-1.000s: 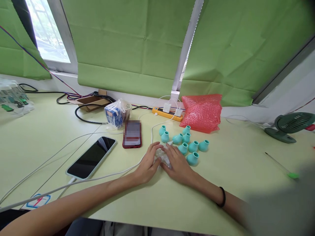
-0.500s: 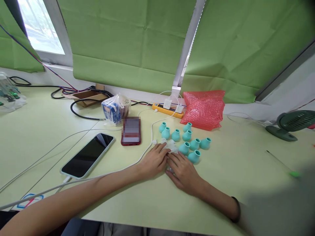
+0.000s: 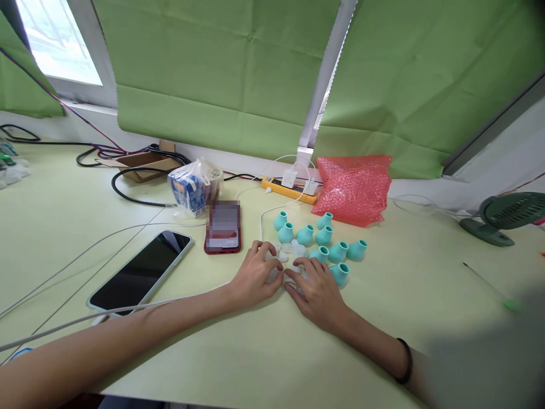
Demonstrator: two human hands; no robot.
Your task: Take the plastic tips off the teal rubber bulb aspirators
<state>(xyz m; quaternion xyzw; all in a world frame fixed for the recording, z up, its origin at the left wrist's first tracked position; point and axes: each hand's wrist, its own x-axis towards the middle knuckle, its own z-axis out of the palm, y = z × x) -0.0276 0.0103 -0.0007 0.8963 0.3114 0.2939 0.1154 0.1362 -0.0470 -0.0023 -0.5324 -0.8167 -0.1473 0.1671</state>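
A small heap of whitish translucent pieces [image 3: 293,248] lies on the table between my hands; their exact kind is too small to make out. My left hand [image 3: 256,272] curves round the left side of the heap, fingers bent and apart, with a few pieces showing beneath them. On the other side, my right hand [image 3: 318,291] rests with thumb and fingers apart, its fingertips touching the pieces. Just beyond stand several teal, vase-shaped pieces with open round mouths [image 3: 305,234]. One teal piece [image 3: 340,274] sits close beside my right hand, and another is partly hidden behind its fingers.
A red-cased phone [image 3: 223,227] and a larger phone [image 3: 140,271] lie to the left. White cables cross the table and my left forearm. Behind are a bagged blue box [image 3: 189,190], a yellow power strip [image 3: 289,190] and a red bubble-wrap bag [image 3: 353,190]. A green fan [image 3: 511,213] stands right.
My hands have drawn apart from each other, the left one to the left, uncovering more of the whitish pieces. The view has shifted slightly.
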